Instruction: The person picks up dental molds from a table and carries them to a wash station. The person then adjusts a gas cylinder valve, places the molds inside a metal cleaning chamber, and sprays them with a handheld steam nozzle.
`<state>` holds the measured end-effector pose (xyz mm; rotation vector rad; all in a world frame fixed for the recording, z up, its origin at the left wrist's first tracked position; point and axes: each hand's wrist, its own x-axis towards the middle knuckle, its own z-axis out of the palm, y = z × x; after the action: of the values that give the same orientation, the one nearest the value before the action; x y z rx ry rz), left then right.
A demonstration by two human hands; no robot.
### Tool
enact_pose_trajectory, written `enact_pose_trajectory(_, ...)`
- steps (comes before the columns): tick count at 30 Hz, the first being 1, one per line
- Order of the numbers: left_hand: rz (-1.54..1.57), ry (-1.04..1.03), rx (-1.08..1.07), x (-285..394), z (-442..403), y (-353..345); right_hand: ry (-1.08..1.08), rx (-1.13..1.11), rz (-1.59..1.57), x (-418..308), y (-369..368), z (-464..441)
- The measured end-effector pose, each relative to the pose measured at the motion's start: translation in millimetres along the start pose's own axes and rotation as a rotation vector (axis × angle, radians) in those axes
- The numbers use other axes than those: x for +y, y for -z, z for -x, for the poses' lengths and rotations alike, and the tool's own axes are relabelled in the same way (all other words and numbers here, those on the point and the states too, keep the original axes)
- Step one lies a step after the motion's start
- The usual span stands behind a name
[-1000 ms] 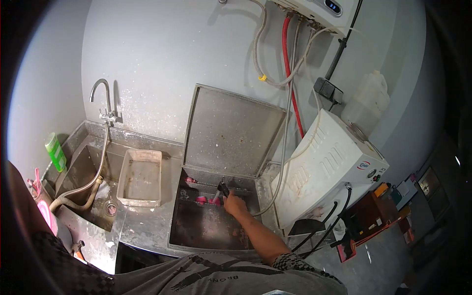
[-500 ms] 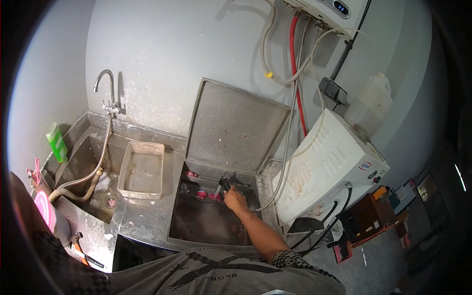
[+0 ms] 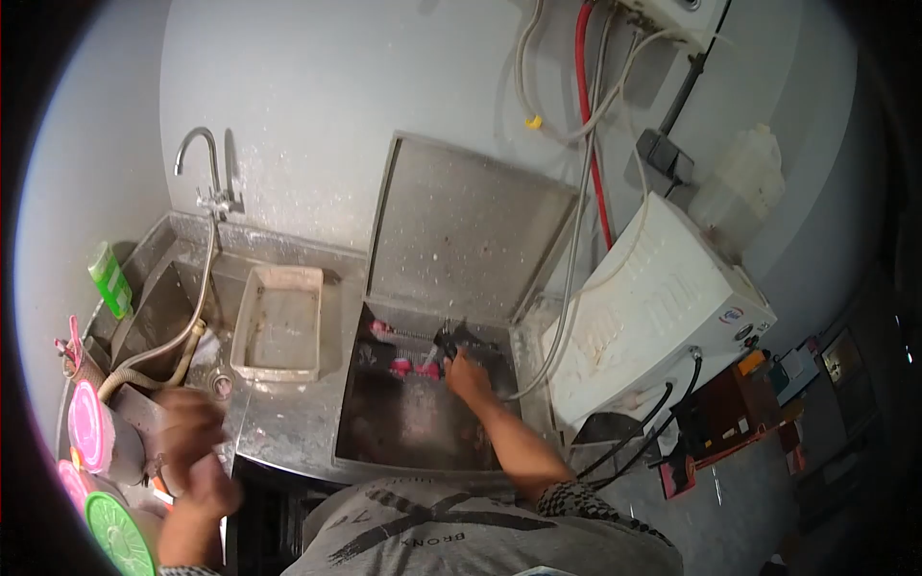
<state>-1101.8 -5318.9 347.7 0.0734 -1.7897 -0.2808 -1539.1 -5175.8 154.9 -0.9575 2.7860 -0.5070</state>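
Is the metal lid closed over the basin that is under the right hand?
No, the lid stands raised near the wall, and the inside of the basin is visible.

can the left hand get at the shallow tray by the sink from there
Probably yes: the left hand is on the near side of the shallow tray, and nothing seems to block the way or cover the tray. The hand is too blurred to tell whether its grip is free.
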Motion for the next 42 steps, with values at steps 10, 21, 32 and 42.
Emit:
enact_pose_trajectory(10, 0.243, 1.200, -1.705, 37.2, 209.2, 8.0, -0.105, -0.017, 0.108, -9.0, 17.3, 10.3)
enact_pose_trajectory(21, 0.298, 0.708, -1.662, 18.0, 177.7, -36.3, -0.098, -0.038, 0.127, -1.3, 11.4, 5.6)
enact_pose_trajectory(32, 0.606, 0.792, -1.782, -11.2, 199.8, -49.5, -0.109, -0.006, 0.090, 1.2, 10.9, 10.9)
enact_pose_trajectory(42, 0.601, 0.785, -1.807, -10.2, 198.9, -50.4, -0.042, -0.019, 0.075, -1.5, 11.7, 17.6)
